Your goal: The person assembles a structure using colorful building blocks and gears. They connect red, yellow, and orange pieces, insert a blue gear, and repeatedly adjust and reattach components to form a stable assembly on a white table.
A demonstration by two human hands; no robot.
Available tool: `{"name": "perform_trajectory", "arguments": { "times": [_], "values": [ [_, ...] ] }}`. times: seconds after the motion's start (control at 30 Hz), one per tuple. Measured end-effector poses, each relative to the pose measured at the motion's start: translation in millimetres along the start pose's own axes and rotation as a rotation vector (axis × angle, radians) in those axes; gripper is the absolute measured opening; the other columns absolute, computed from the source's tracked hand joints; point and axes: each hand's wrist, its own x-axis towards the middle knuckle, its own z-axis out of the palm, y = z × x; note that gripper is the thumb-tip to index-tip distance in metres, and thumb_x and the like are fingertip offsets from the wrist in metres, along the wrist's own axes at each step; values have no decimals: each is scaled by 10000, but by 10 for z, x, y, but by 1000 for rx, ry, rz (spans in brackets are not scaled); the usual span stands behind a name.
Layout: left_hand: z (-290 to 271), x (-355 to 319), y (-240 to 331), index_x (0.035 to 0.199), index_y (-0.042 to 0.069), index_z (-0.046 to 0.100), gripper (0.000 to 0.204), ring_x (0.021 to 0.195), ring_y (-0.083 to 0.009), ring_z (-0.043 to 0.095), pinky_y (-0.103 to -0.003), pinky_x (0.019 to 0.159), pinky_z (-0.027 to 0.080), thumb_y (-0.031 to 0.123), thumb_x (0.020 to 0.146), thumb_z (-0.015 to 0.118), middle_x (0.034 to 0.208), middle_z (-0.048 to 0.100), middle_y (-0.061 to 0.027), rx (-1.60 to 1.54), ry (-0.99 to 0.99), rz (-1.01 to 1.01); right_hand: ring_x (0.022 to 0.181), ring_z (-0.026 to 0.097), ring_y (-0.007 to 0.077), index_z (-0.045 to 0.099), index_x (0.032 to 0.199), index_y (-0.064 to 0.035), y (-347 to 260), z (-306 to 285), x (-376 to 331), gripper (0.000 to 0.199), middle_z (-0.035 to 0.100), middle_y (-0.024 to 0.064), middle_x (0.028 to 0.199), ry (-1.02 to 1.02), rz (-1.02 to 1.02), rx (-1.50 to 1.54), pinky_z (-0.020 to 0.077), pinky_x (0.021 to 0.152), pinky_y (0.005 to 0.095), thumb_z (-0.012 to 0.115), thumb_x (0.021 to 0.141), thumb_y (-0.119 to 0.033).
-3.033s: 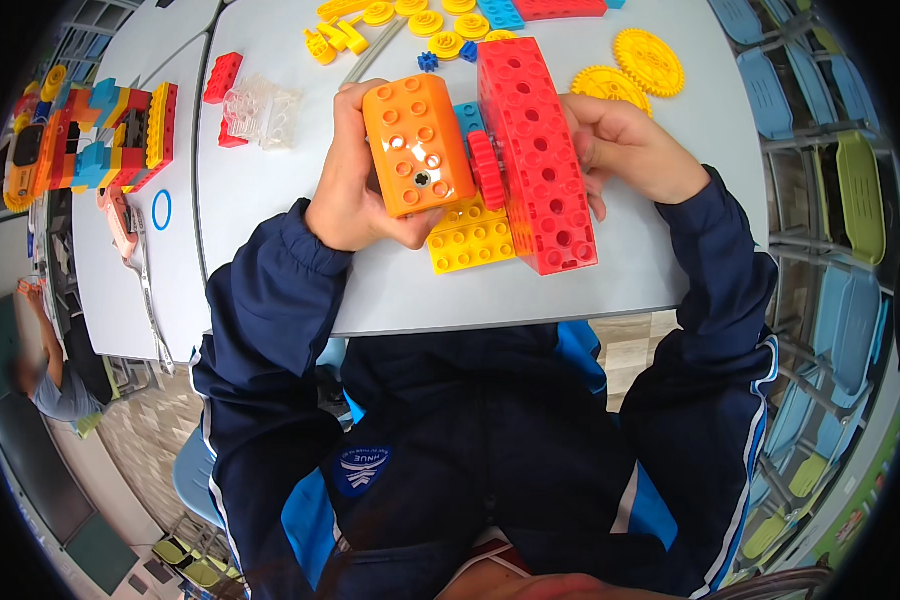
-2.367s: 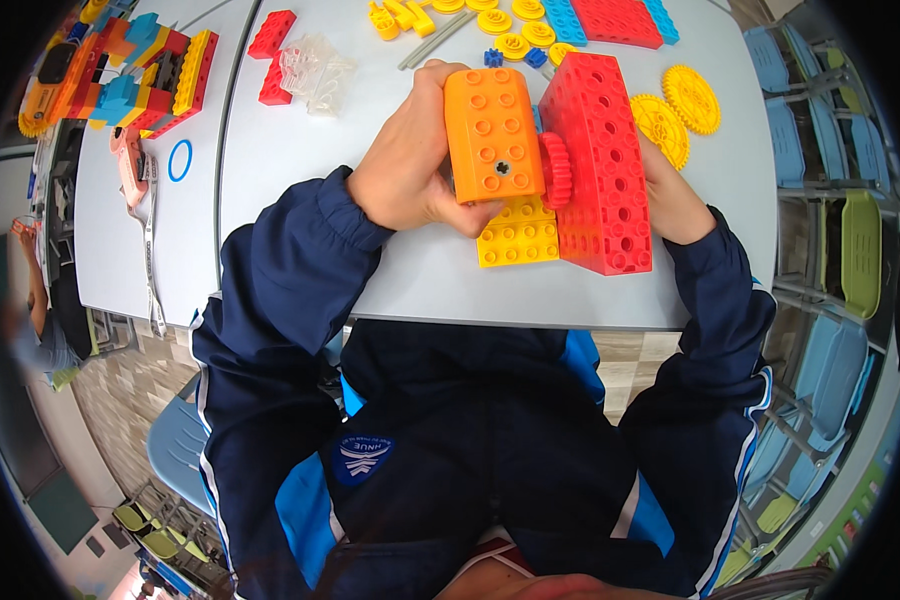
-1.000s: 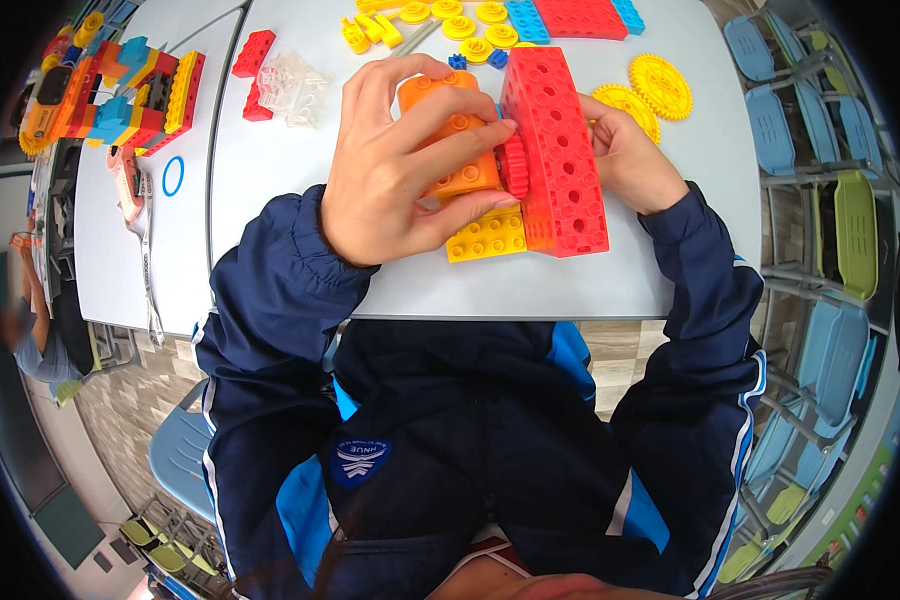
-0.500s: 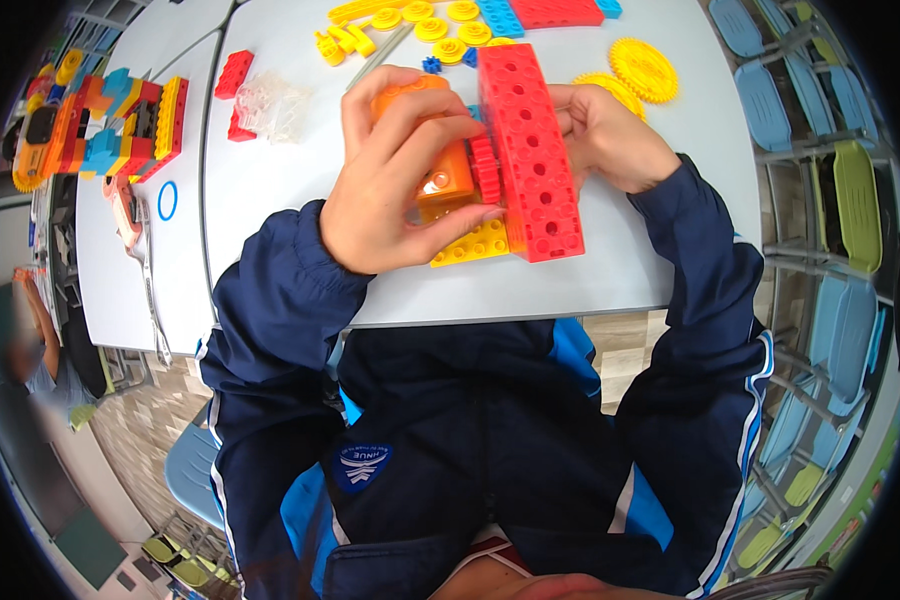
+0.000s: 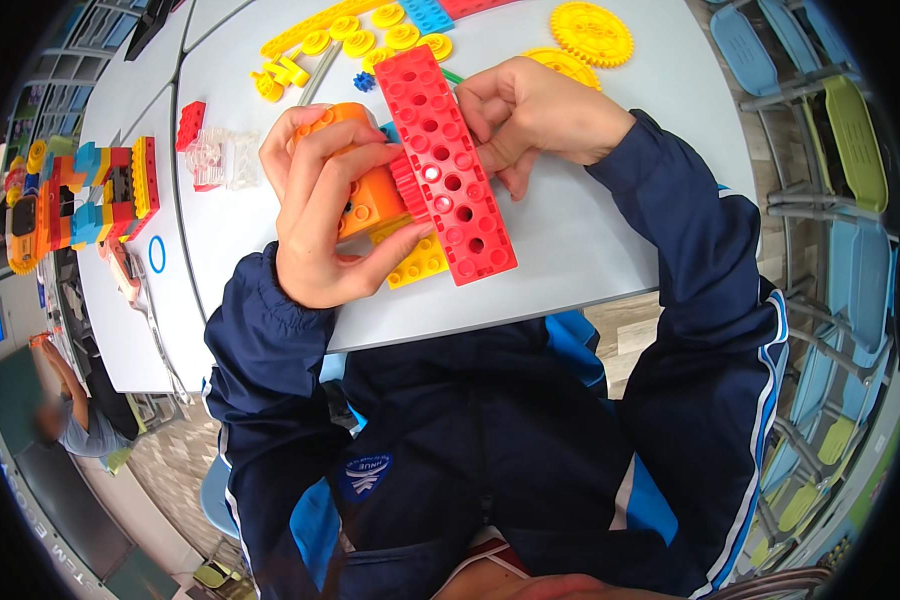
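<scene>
My left hand (image 5: 315,220) is closed around an orange building block (image 5: 372,203), its fingers over the top and its thumb along the near side. Beside that block a red gear (image 5: 407,188) sits against a long red studded beam (image 5: 460,213) with a row of holes. A yellow studded plate (image 5: 420,262) shows beneath them. On the beam's far right side is my right hand (image 5: 550,112), its fingers curled and pinched close to the beam. Whatever lies between those fingertips is hidden. The parts look joined into one assembly, tilted over the table.
Yellow pulley wheels (image 5: 360,42), a small blue gear (image 5: 364,81) and large yellow gears (image 5: 592,34) lie beyond my hands. Clear plastic pieces (image 5: 225,158) and a red brick (image 5: 191,125) are at left. Farther left stand a colourful brick model (image 5: 100,195) and a blue ring (image 5: 157,254).
Both hands and the assembly have shifted left in the view, and the red beam leans more. The right-hand fingers have come into fuller view beside the beam.
</scene>
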Motion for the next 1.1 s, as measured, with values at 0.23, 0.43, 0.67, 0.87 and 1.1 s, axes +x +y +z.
{"name": "perform_trajectory", "arguments": {
  "times": [0.23, 0.43, 0.67, 0.87, 1.1],
  "values": [
    [4, -14, -34, 1111, 55, 629, 561, 1208, -359, 395, -455, 1051, 284, 232, 641, 882, 1161, 558, -122, -24, 12, 25, 578, 679, 184, 552, 808, -3, 39, 8, 0, 142, 673, 120, 730, 14, -31, -32, 578, 542, 293, 691, 818, 25],
    [32, -133, -133, 1303, 95, 529, 765, 1293, -382, 350, -445, 1065, 312, 274, 658, 900, 1406, 406, -163, -236, 52, -29, 604, 667, 143, 591, 952, -5, 23, -30, -94, 131, 670, 71, 770, 29, -125, -83, 583, 568, 285, 673, 850, -1],
    [-95, -146, -477, 1453, 158, 419, 1024, 1455, -344, 274, -451, 1192, 241, 206, 574, 943, 1540, 330, -131, -451, -88, -18, 655, 682, 127, 584, 1021, -20, 249, -117, 13, 179, 694, 61, 849, 98, -264, -112, 593, 581, 273, 646, 856, 13],
    [-92, -183, -746, 1482, 169, 413, 1075, 1447, -278, 328, -445, 1204, 228, 237, 551, 948, 1541, 386, -87, -859, -188, -106, 769, 708, 119, 586, 1058, -19, 251, -77, 16, 251, 711, 59, 937, 115, -283, -104, 606, 613, 271, 564, 826, 75],
    [-21, -252, -897, 1460, 148, 448, 944, 1437, -260, 351, -424, 1178, 307, -183, 632, 759, 1531, 408, -90, -1014, -191, -143, 809, 717, 116, 594, 1095, -19, 282, -76, 9, 299, 718, 51, 989, 126, -280, -106, 598, 622, 259, 566, 820, 97]
  ]
}}
